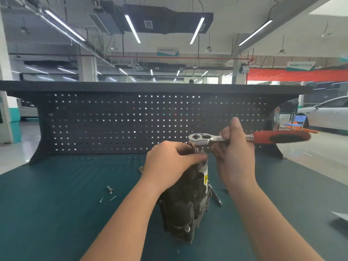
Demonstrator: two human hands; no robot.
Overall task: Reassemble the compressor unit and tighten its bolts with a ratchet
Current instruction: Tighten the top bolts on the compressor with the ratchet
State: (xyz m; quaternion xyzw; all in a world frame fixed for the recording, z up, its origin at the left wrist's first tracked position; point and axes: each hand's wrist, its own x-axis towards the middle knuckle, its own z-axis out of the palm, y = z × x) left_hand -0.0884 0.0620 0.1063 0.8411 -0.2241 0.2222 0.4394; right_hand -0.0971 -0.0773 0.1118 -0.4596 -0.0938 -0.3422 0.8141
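Keep the ratchet (226,138) head square over the bolt on top of the compressor unit (186,200) and swing from the red grip, not the shank, for better leverage. Your left hand (169,162) curls round the unit's top, steadying it; your right hand (233,147) grips the chrome shank just beside the head. The unit stands upright on the counter (56,204) between your forearms, with loose screws (110,193) to its left.

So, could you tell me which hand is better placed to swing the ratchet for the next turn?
Right. The right hand already grips the ratchet along its metal shank, while the left hand holds the top of the compressor, steadying it.
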